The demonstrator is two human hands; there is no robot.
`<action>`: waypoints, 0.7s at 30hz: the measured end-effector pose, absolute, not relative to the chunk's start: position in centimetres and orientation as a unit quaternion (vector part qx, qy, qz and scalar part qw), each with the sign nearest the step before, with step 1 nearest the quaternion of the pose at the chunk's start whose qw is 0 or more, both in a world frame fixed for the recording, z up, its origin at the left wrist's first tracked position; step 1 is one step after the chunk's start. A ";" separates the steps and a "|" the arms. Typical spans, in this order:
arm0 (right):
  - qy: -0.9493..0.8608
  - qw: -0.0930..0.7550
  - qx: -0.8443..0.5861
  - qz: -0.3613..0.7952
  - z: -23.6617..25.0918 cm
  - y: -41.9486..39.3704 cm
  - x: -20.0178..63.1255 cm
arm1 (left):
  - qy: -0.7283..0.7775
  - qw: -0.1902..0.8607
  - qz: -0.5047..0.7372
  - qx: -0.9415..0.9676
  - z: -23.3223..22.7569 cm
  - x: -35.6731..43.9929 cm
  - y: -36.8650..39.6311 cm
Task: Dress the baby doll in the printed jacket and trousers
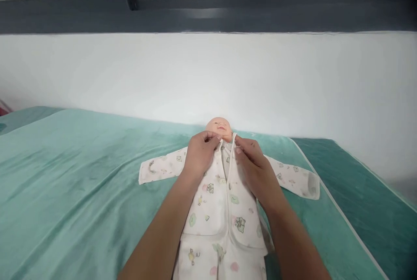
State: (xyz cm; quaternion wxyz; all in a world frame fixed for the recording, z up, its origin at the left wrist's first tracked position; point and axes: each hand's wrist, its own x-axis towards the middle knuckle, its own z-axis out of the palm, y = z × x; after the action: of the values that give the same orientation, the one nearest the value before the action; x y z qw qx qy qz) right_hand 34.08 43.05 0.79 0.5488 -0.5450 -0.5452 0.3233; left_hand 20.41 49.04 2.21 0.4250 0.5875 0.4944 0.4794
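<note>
**Both hands at the collar of a doll's printed jacket**

Squarely in the middle of the view, a baby doll (220, 129) lay on its back on a teal blanket (81, 171), its head toward the white wall (208, 76) and its legs running off the bottom edge. It wore a white jacket (215, 193) printed with small pastel animals and clouds, sleeves spread flat to either side, over matching trousers (208, 258) in the same print.

The left hand (199, 155) rested on the doll's chest just under the chin, its fingers curled in and pinching the left-side edge of the jacket's neckline. The right hand (256, 168) sat just beside it, fingers bent and closed on the opposite front edge of the jacket at the collar. The two hands were near each other without touching, with the jacket's front opening running down between them. Both forearms reached in from the bottom of the view, bare.

No brand, label or writing could be read anywhere: the print on the cloth showed only pictures, and any tag on the garment was hidden or too small to tell.

A darker green mat (365, 193) with a pale piped edge lay to the right of the blanket. Above the wall ran a dark window frame (208, 11) with metal bars behind it.
</note>
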 end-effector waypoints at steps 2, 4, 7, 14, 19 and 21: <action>-0.567 0.531 -0.541 0.323 1.0 43.6 34.1 | 0.494 0.433 0.481 0.581 2.3 20.5 49.0; -0.598 0.512 -0.534 0.309 1.0 44.0 33.8 | 0.490 0.447 0.484 0.570 2.4 20.5 49.0; -0.616 0.495 -0.538 0.294 0.8 44.3 33.3 | 0.486 0.461 0.485 0.562 2.5 20.5 48.8; -0.584 0.481 -0.570 0.321 0.6 44.0 33.4 | 0.489 0.447 0.466 0.587 2.3 20.6 48.9; -0.575 0.478 -0.579 0.324 0.6 44.1 33.5 | 0.512 0.423 0.441 0.604 2.5 20.7 48.7; -0.580 0.476 -0.579 0.320 0.6 44.1 33.4 | 0.519 0.413 0.435 0.609 2.7 20.8 48.5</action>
State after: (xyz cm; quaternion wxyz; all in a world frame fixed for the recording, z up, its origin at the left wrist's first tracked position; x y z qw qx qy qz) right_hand 33.45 44.13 0.59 0.4763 -0.5787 -0.5795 0.3199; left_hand 20.84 48.48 2.72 0.4131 0.6092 0.5190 0.4346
